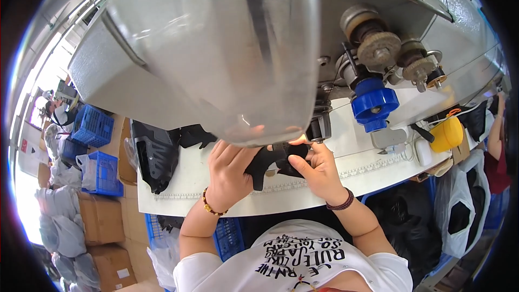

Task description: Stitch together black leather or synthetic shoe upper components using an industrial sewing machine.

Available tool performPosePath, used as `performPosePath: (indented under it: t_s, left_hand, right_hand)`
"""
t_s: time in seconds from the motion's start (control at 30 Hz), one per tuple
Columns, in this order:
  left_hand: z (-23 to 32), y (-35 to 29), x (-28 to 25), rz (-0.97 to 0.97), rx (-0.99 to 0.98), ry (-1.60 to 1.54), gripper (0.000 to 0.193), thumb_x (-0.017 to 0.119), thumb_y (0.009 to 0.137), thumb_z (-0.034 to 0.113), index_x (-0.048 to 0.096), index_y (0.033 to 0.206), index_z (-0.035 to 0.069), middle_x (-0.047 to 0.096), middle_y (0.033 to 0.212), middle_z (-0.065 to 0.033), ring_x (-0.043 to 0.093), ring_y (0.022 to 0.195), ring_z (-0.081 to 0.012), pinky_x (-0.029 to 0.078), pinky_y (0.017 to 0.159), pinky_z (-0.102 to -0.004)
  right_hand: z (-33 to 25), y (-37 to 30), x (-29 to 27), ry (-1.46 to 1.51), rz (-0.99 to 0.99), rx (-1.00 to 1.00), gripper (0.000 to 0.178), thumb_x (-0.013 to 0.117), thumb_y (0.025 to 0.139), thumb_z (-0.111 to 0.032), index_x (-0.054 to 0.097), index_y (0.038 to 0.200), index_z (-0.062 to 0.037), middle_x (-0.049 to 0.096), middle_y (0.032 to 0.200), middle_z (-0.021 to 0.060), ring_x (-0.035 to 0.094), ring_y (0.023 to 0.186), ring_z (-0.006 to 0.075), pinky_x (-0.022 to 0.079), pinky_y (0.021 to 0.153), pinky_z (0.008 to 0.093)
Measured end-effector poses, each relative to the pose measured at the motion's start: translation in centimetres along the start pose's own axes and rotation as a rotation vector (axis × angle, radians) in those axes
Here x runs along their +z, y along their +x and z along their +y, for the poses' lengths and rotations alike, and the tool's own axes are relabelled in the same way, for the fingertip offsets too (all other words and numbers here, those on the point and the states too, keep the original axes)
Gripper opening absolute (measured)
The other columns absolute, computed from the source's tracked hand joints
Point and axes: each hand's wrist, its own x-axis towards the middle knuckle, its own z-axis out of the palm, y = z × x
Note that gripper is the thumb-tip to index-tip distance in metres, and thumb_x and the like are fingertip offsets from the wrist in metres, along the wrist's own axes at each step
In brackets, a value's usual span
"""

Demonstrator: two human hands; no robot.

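A small black fabric piece [261, 168] lies under the sewing machine head [281, 32], held up between both hands. My right hand [320, 172] pinches its right side, thumb on top and fingers bent behind. My left hand [231, 170] grips the left side; its fingertips show only blurred through the clear guard [232, 86] in front of the machine. The needle area is partly hidden by this guard. Beside the right fingers stands a dark metal machine part [320, 124].
Moulded black pieces [155, 154] lie at the table's left end. A ruler strip [357, 170] runs along the white tabletop. At right are a yellow cup [447, 134] and a bin of black material [403, 221]. Blue crates [101, 173] and cartons [101, 219] stand left.
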Motion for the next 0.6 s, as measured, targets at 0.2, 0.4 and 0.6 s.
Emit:
performPosePath:
  t_s: [0.2, 0.4, 0.6]
  left_hand:
    - [1.7, 0.6, 0.5, -0.091, 0.072, 0.146, 0.034, 0.066, 0.055, 0.001, 0.065, 0.089, 0.0, 0.066, 0.085, -0.0088, 0.062, 0.073, -0.0217, 0.048, 0.06, -0.0315]
    - [1.5, 0.6, 1.0, -0.065, 0.12, 0.189, 0.034, 0.067, 0.051, 0.003, 0.064, 0.084, 0.001, 0.062, 0.078, -0.008, 0.06, 0.07, -0.0216, 0.048, 0.056, -0.0301]
    - [2.0, 1.2, 0.8, -0.107, 0.102, 0.197, 0.028, 0.068, 0.052, 0.006, 0.062, 0.079, 0.002, 0.06, 0.078, -0.0089, 0.059, 0.068, -0.0213, 0.047, 0.053, -0.0292]
  right_hand:
    - [1.1, -0.4, 0.7, 0.145, 0.055, -0.081, 0.023, 0.053, 0.088, 0.004, 0.047, 0.109, -0.0022, 0.055, 0.101, 0.0049, 0.057, 0.092, 0.0087, 0.046, 0.08, 0.0216]
    - [1.0, -0.5, 0.3, -0.071, 0.041, -0.12, 0.021, 0.051, 0.087, 0.008, 0.049, 0.105, -0.0015, 0.056, 0.096, 0.0042, 0.056, 0.089, 0.007, 0.044, 0.077, 0.0201]
    - [0.4, -0.5, 0.3, -0.131, 0.057, -0.157, 0.014, 0.054, 0.086, 0.007, 0.053, 0.097, -0.0019, 0.059, 0.088, 0.0025, 0.055, 0.084, 0.0053, 0.042, 0.073, 0.0195]
